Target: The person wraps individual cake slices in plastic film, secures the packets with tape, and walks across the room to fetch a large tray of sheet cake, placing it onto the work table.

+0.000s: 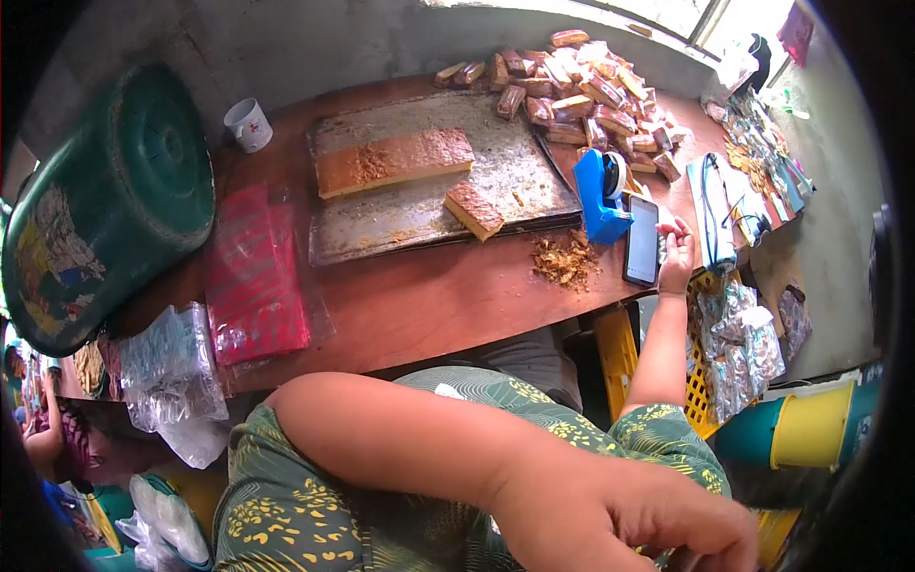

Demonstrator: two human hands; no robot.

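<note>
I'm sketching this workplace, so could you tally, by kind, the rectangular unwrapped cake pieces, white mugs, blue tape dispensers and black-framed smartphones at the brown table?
Rectangular golden-brown unwrapped cake pieces: 2
Printed white mug: 1
Blue tape dispenser: 1
Black-framed rectangular smartphone: 1
Total: 5

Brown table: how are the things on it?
Black rectangular phone: screen showing.
Blue plastic tape dispenser: roll loaded.
White printed mug: upright.
Brown rectangular cake: cut, unwrapped.
Small brown cake bars: wrapped, heaped.
Red plastic sheets: lying flat.
Clear plastic bags: overhanging edge.
Flat metal tray: crumby.
</note>
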